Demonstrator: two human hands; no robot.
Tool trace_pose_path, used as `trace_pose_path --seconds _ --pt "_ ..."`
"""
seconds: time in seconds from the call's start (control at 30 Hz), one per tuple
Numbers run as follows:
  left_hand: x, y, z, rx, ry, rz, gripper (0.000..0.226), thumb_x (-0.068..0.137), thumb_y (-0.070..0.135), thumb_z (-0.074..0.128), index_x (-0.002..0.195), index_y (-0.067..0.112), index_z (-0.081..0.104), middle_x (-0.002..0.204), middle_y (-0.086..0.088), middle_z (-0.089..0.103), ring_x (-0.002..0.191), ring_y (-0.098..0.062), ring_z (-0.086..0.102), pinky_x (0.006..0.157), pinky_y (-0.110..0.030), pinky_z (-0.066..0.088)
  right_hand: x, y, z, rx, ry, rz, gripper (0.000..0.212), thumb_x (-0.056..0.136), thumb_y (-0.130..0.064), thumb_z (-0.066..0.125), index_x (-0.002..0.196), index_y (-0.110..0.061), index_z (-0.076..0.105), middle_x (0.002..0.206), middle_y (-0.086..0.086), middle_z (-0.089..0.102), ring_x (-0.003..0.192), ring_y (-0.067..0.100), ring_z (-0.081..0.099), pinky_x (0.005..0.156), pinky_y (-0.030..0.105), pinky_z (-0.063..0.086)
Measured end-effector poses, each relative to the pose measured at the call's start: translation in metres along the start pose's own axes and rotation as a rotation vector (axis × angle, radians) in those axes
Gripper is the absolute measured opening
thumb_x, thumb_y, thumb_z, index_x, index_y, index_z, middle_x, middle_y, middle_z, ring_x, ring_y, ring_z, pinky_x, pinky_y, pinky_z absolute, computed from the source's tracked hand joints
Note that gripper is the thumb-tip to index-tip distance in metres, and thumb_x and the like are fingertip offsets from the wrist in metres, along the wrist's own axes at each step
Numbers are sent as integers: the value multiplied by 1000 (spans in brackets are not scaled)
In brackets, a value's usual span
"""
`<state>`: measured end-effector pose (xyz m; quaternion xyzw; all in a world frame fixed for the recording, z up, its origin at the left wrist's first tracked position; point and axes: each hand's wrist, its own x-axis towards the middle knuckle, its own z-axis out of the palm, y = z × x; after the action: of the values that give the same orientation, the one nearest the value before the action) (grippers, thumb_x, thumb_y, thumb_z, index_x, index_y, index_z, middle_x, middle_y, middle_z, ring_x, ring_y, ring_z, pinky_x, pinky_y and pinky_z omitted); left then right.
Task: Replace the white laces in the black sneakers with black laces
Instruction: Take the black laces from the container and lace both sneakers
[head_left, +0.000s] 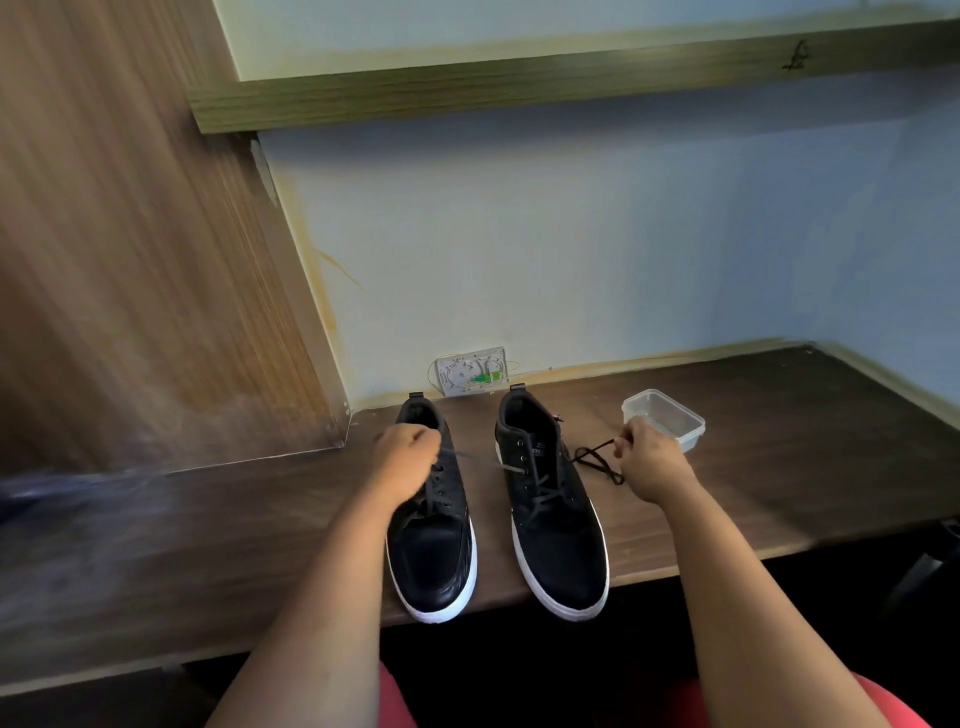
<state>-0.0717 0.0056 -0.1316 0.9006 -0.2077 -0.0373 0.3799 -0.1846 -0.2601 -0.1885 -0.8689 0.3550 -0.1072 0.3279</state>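
Note:
Two black sneakers with white soles stand side by side on the dark wooden desk (779, 467), toes toward me. Both carry black laces. My left hand (405, 457) is closed over the upper eyelets of the left sneaker (434, 545), pinching a lace end that stretches toward the right sneaker (556, 530). To the right of that shoe, my right hand (649, 460) pinches the other black lace end (597, 460), which loops loosely on the desk. No white lace is visible.
A small clear plastic container (665, 418) sits just behind my right hand. A white wall box (472, 371) with wires is at the back wall behind the shoes. A wooden panel (130, 260) rises on the left, a shelf (519, 83) hangs overhead.

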Motion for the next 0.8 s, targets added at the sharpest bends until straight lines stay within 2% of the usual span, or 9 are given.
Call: trace_pose_path --seconds 0.1,0.17,0.27,0.33,0.43,0.5,0.63,0.73,0.8 --pt "0 -11 -8 -22 48 -78 27 86 10 46 59 9 49 49 1 37 47 -16 33 50 -28 19 0 0 0 33 48 53 4 99 -20 42 97 -20 46 97 5 62 99 28 54 91 51 47" --pt "1 -13 -10 64 16 -106 28 85 18 47 57 13 46 52 0 40 49 -16 38 54 -28 23 0 -1 3 34 36 70 5 99 -23 44 98 -18 46 102 10 62 101 31 55 92 51 46" --pt "0 -6 -1 452 7 -10 30 82 42 49 62 20 53 76 5 53 85 -19 44 75 -35 34 -5 -4 6 -90 -76 19 24 99 -26 46 123 -23 47 127 8 55 116 31 46 99 49 41" --pt "-3 1 12 560 26 112 26 79 53 52 88 31 61 101 10 53 105 -18 39 87 -38 33 -11 -9 9 -152 -113 -94 41 97 -28 52 136 -34 42 137 0 47 126 29 37 101 48 38" --pt "-7 11 46 551 -86 349 36 86 48 55 119 33 55 124 11 52 122 -17 36 101 -42 26 -18 -18 14 -159 -109 -217 32 93 -29 56 124 -37 56 128 -5 51 125 25 36 100 44 37" --pt "-10 16 71 637 -138 416 36 92 40 54 125 26 51 127 5 54 125 -21 37 111 -48 20 -21 -19 17 -205 -76 -235 23 92 -31 57 115 -33 62 122 -7 54 122 22 36 96 42 35" --pt "-6 16 89 592 -92 359 25 97 38 51 113 18 53 109 -1 62 113 -23 47 113 -45 20 -20 -14 15 -157 -29 -222 15 91 -36 60 103 -34 68 107 -8 62 117 19 37 94 41 36" --pt "0 11 81 485 -74 377 15 98 32 50 100 21 60 100 4 63 105 -21 48 102 -38 25 -17 -11 11 -61 -70 -180 7 89 -40 62 83 -38 66 95 -8 67 105 18 52 92 42 45" --pt "3 6 71 450 -54 390 14 98 30 51 93 23 61 94 6 61 100 -20 47 97 -36 28 -14 -9 11 -10 -62 -176 15 89 -36 63 74 -36 63 87 -9 69 91 18 61 86 41 50"
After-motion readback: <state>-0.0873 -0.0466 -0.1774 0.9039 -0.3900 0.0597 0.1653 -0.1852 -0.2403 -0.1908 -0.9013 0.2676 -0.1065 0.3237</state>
